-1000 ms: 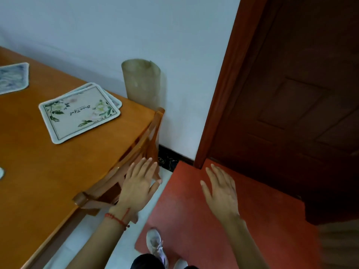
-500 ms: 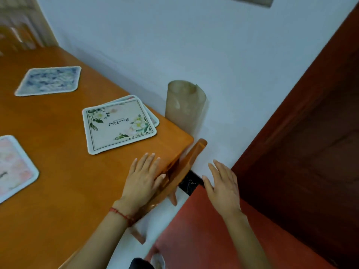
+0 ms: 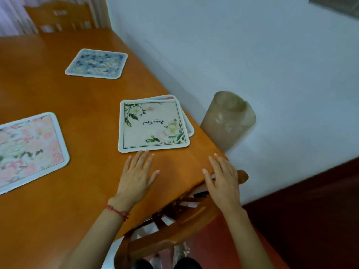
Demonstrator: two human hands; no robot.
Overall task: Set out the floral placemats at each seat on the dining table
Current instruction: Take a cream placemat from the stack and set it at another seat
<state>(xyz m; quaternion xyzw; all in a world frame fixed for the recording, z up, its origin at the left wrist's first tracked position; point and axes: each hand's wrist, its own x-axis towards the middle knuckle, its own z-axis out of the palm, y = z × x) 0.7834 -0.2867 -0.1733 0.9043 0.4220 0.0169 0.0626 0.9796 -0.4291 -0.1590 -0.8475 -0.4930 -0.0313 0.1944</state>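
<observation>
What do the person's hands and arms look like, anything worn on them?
Both forearms are bare, with no sleeves in view. The left hand has a thin red string bracelet around its wrist. The right hand wears nothing: no ring, watch or glove shows. Fingernails on both hands look short and unpainted.

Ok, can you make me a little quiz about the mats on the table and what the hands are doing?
1. True or false: the left hand is holding a mat.
2. How many mats lie in the stack near the table's corner? A) one B) at least two C) none
3. Fill in: the mat at the far side, the blue mat, lies ___ from the stack.

Key:
1. False; both the left hand and the right hand are empty, fingers straight.
2. B
3. apart
</observation>
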